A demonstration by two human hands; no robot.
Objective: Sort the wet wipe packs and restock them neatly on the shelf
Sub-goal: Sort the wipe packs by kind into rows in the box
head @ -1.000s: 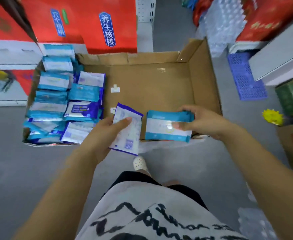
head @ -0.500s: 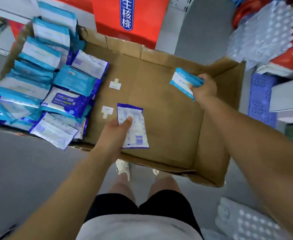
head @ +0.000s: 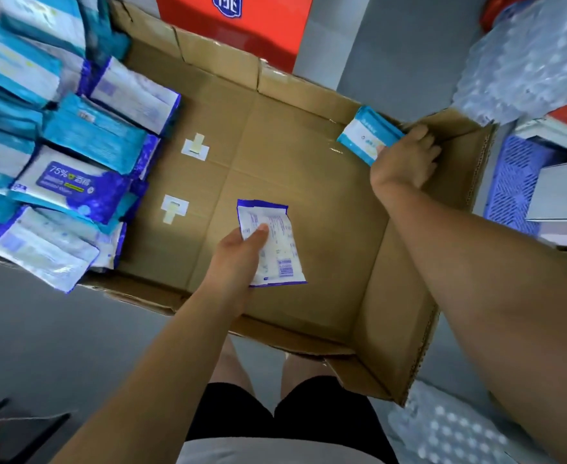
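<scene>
A wide, shallow cardboard box [head: 312,182] lies on the floor below me. Several wet wipe packs [head: 71,152], teal ones and purple-edged ones, are heaped in its left end. My left hand [head: 238,256] grips a purple-edged white pack [head: 275,249] over the box's bare middle, its printed back with a barcode facing up. My right hand [head: 406,155] holds a teal pack [head: 366,135] down in the far right corner of the box, against the back wall.
A red carton [head: 232,25] stands behind the box. Shrink-wrapped water bottles [head: 526,58] and a blue plastic crate [head: 516,182] sit to the right, with more bottles [head: 449,426] at the lower right. Grey floor surrounds the box.
My right hand has carried the teal pack from the near edge out to the far right corner of the box. My left hand keeps its purple pack over the middle. The camera leaned in.
</scene>
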